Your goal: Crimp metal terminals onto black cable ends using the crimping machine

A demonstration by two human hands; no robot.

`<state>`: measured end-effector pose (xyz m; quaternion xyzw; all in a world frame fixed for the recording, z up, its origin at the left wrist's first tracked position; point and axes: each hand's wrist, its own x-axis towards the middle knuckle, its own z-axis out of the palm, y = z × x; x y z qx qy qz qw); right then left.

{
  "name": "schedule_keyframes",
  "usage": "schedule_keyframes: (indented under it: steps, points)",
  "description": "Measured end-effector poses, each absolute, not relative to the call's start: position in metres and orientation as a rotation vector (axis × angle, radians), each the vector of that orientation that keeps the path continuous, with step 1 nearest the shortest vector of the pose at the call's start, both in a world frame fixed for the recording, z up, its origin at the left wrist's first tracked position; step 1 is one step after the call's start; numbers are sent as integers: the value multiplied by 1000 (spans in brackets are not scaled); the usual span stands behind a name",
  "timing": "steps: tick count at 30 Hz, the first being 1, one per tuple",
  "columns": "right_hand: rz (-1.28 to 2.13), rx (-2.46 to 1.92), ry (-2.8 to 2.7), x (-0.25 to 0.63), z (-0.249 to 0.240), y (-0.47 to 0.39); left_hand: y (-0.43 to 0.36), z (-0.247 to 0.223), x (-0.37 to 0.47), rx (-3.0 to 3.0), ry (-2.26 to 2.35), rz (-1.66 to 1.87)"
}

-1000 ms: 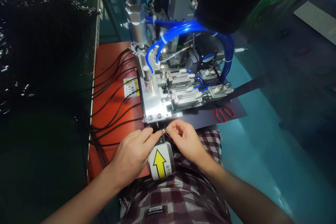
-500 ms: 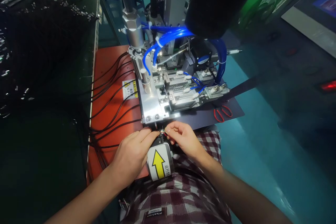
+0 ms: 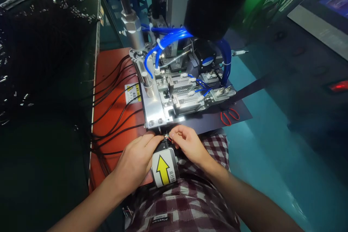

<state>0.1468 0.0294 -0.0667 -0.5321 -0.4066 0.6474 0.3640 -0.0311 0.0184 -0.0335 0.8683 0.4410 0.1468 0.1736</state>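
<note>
My left hand (image 3: 138, 152) is closed at the front edge of the metal machine (image 3: 154, 107), its fingertips on a small connector with thin wires (image 3: 166, 136). From the right, my right hand (image 3: 187, 141) pinches at the same small wired piece, thumb and forefinger together near a bit of red wire. The fingertips partly hide the piece. Just below them is a white label with a yellow arrow (image 3: 163, 168) on a rounded housing. Blue air tubes (image 3: 176, 35) arch over the machine's cylinders.
Black cables (image 3: 114, 99) cross the orange mat (image 3: 104, 69) on the left. Red-handled scissors (image 3: 230, 116) lie right of the machine. A heap of dark cables (image 3: 49, 43) with shiny ends fills the far left. A black cylinder (image 3: 214, 3) hangs overhead.
The view has shifted slightly, so the machine appears a little further left. Both hands keep nearly the same pose at the small wired piece.
</note>
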Motion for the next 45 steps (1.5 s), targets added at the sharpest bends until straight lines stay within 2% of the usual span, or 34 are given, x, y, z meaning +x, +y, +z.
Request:
schedule_keyframes:
  steps: [6,15,21,30,35,38,43,45]
  points:
    - [1685,-1388,-1073,149,-65,30,19,-34,-30,2448,1268,399]
    - [1509,-1380,-1004,135,-67,28,20,-33,-30,2446,1272,412]
    - [1279,-1437,-1197,136,-68,19,19,-32,-30,2435,1267,425]
    - [1578,-1465,-990,145,-72,25,19,-32,-30,2422,1270,433]
    - [1571,-1473,-998,147,-68,9,19,-33,-30,2413,1260,427]
    - [1424,-1539,-1158,142,-61,3,18,-34,-31,2410,1271,423]
    - [931,-1617,-1623,142,-49,11,18,-35,-32,2398,1251,447]
    - [965,-1587,-1632,145,-50,16,18,-36,-32,2397,1254,443]
